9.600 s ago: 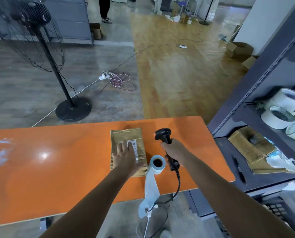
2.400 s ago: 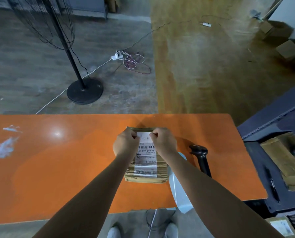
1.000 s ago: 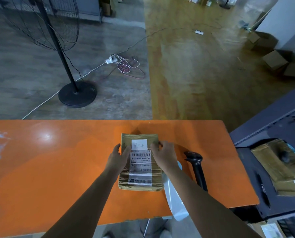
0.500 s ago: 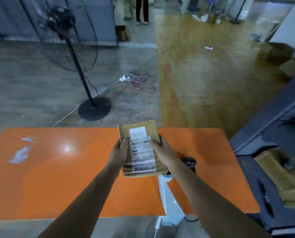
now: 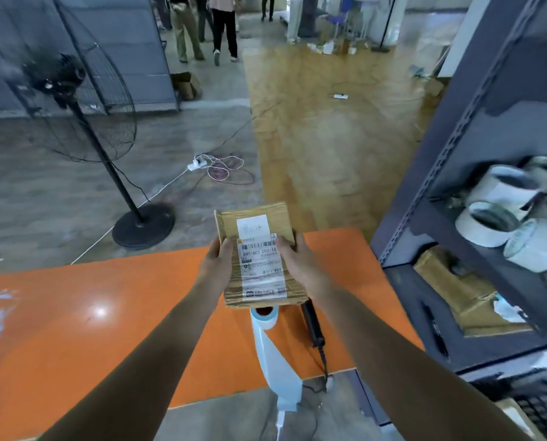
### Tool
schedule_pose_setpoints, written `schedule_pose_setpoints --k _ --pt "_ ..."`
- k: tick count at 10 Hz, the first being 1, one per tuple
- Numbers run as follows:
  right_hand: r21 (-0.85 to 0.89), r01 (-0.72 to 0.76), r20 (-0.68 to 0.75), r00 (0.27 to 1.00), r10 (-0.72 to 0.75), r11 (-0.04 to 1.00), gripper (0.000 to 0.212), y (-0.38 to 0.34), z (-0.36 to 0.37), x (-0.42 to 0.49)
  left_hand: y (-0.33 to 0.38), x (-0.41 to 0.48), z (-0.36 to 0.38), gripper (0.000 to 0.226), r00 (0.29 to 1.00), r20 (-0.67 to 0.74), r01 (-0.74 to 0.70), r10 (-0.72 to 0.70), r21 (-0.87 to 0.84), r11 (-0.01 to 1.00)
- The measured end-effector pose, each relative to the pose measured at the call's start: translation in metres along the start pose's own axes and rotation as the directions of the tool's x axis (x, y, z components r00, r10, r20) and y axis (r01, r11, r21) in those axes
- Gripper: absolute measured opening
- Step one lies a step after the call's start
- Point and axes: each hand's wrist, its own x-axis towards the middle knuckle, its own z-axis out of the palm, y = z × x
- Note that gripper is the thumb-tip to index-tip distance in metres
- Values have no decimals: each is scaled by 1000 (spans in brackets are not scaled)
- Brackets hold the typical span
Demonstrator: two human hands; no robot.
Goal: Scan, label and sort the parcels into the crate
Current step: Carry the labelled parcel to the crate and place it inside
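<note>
- Our left grip (image 5: 216,264) curled round the left edge of the parcel (image 5: 256,253); our right grip (image 5: 299,265) clasped its right edge.
- The parcel sat between the two grips, held above the tabletop (image 5: 106,329).
- Its label (image 5: 261,275) faced us.

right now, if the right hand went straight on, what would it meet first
Probably nothing near: gripping the parcel, the right hand points past the orange table toward open floor.
</note>
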Motion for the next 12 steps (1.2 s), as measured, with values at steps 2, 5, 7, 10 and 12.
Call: schedule_pose_setpoints --k 2,5,7,10,12 --pt "-29 -93 -244 966 83 995 39 4 -29 -26 7 3 24 41 981 179 -92 79 64 994" --pt "74 -195 -572 795 202 978 36 16 11 -124 -13 -29 11 44 790 579 -358 203 166 919" --pt "204 -303 -721 596 353 931 45 41 32 -230 -43 -90 14 48 582 800 -426 147 146 893" --pt "431 -190 -834 288 470 882 64 94 45 -392 -87 -225 34 50 227 971 -546 72 66 835" --pt "501 -148 -855 63 514 852 65 121 58 -497 -113 -320 48 45 8 999 -660 33 -19 751"
